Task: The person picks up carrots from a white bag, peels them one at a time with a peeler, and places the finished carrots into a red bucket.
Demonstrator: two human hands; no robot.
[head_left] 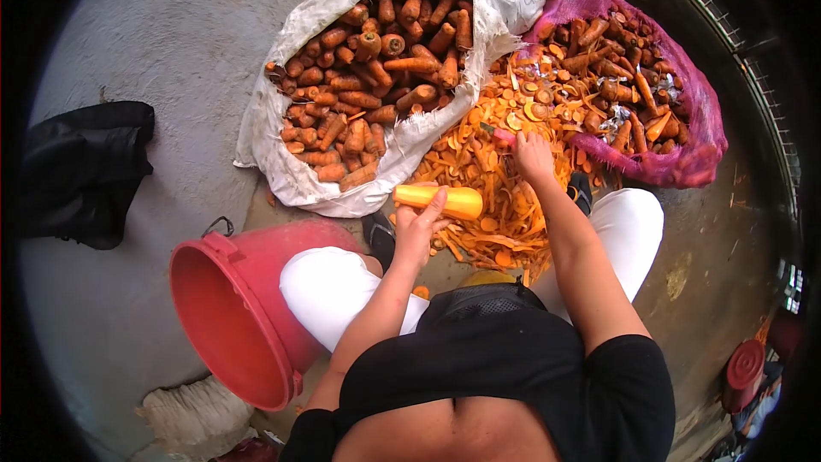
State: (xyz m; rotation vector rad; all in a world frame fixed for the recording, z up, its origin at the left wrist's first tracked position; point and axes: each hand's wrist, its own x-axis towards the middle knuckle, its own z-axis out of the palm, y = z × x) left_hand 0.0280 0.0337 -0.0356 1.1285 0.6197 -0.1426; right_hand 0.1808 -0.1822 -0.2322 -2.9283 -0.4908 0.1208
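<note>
My left hand [417,227] is closed around a peeled carrot [440,200], bright orange and smooth, held lengthwise over the pile's near left side. To the right, my right hand [532,156] grips a small knife [503,135] with a pink-red handle; its short dark blade points left, apart from the carrot. Below both hands spreads a heap of carrot peelings [487,244] mixed with round cut ends. A white woven sack [295,184] full of unpeeled carrots [363,77] stands open beyond my left hand.
Behind the peelings on the right, a magenta mesh sack [705,120] holds more carrots and scraps. A red bucket [248,308] lies tilted beside my left leg. Some black cloth [85,171] is at far left, a flattened sack [197,419] at lower left, and a red container [744,372] at right.
</note>
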